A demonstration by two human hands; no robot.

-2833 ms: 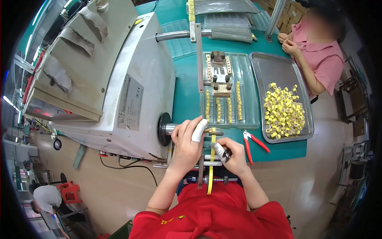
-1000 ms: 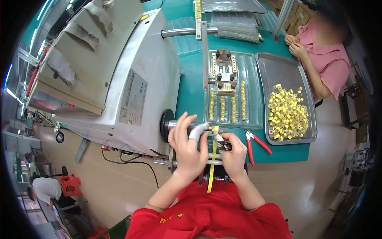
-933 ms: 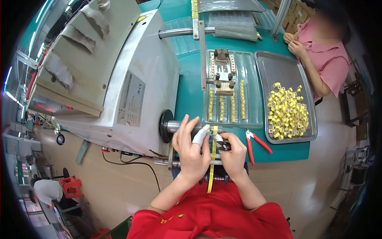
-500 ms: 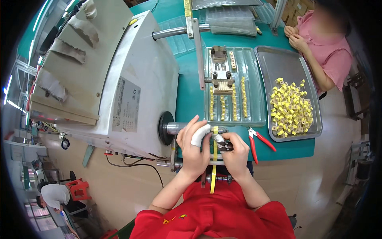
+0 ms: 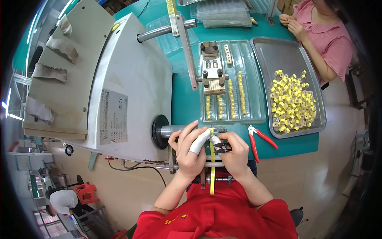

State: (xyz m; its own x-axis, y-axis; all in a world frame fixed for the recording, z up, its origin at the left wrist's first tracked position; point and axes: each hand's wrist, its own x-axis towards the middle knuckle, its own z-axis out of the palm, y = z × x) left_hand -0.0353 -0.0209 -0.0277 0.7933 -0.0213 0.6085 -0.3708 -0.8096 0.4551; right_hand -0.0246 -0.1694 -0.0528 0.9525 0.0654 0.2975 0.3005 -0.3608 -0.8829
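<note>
Both hands meet at the end of a metal spindle [image 5: 171, 130] that sticks out of the white machine. My left hand [image 5: 190, 153], its index finger wrapped in white, presses fingertips at a yellow tape strip [image 5: 213, 177] by a small yellow piece [image 5: 211, 129] on the spindle. The other fingers are raised. My right hand [image 5: 235, 154], thumb also wrapped in white, is closed round a small dark tool [image 5: 223, 148], its kind mostly hidden by the fingers. The strip runs down from the fingertips past a horizontal rod [image 5: 215, 163] toward my red shirt.
The white machine [image 5: 135, 87] fills the left. Ahead, a clear plastic tray [image 5: 252, 95] holds rows of yellow-wrapped coils under a metal fixture [image 5: 213, 67]. Red-handled cutters [image 5: 256, 143] lie right. A metal tray [image 5: 260, 49] holds many yellow coils; a person in pink [image 5: 328, 47] sits beyond.
My left index fingertip has come down and right to the tape, closer to my right thumb. The view has shifted slightly. My right hand keeps its hold on the dark tool.
</note>
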